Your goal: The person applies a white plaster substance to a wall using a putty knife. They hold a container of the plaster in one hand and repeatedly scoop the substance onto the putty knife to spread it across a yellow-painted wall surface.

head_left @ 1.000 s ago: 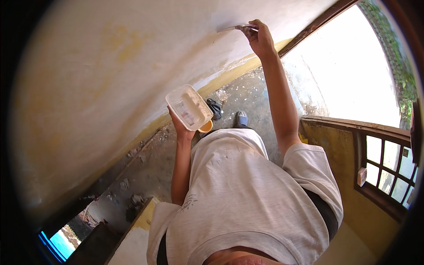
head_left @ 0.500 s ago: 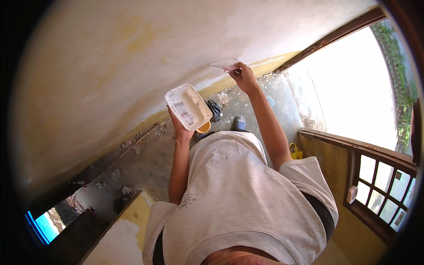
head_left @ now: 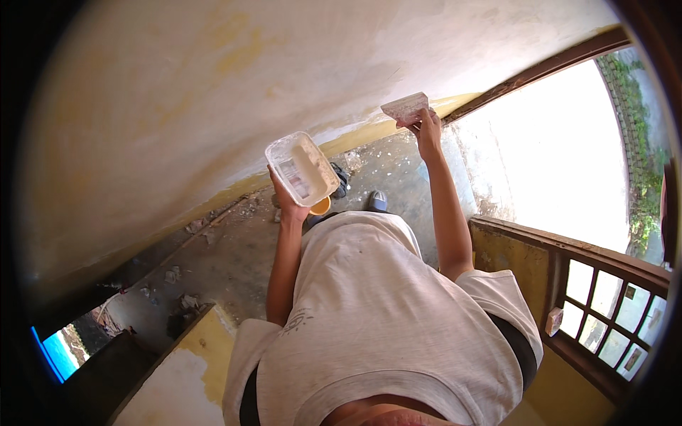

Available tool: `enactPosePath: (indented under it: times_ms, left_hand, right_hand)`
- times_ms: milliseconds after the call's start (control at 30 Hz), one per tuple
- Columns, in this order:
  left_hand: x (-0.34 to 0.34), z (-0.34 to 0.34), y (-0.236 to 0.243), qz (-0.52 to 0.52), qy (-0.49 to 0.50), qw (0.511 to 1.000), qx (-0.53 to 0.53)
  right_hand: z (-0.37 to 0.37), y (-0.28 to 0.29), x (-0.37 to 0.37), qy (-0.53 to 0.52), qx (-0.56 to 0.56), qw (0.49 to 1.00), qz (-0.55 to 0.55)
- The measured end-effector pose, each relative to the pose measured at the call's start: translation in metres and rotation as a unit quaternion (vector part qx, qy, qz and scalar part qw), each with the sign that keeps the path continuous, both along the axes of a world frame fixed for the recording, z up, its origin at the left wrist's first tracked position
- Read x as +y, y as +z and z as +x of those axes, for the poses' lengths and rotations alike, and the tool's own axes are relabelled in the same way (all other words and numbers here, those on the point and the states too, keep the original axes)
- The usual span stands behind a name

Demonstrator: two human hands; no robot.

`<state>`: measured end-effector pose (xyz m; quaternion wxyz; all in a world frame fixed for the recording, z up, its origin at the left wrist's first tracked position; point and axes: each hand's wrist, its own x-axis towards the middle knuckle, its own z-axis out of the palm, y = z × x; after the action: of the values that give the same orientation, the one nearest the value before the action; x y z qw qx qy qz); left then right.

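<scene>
My left hand grips a white rectangular plastic tub by its side. Whitish paste coats the inside of the tub, which tilts so that its opening shows. Out to the right, my right hand is closed on a flat putty scraper with a pale, smeared blade. The blade is close to the wall; whether it touches, I cannot tell. White filler covers much of that wall, with yellow paint showing in patches and along its lower part.
An orange container and a black object are on the debris-strewn floor beyond the tub. A wooden frame edges the bright opening at right. Below it are a half wall and a paned window.
My right hand has moved right along the wall with the scraper, whose blade now shows its broad face. The tub stays nearly where it was in my left hand.
</scene>
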<state>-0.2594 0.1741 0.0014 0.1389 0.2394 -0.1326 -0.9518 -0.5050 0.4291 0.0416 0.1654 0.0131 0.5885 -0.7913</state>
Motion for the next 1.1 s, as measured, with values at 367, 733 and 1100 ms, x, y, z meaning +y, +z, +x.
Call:
enactPosePath:
  times_ms: [367, 733, 1100]
  left_hand:
    - [0.0, -0.007, 0.01, -0.034, -0.013, 0.999, -0.033]
    - [-0.018, 0.01, -0.014, -0.004, -0.007, 1.0, -0.008]
    - [-0.012, 0.004, 0.006, -0.002, -0.019, 1.0, 0.009]
  right_hand:
    - [0.065, 0.087, -0.15, -0.06, 0.374, 0.889, 0.257]
    - [-0.011, -0.037, -0.049, 0.017, -0.158, 0.979, -0.13]
    - [-0.033, 0.096, 0.023, -0.078, -0.042, 0.957, -0.276]
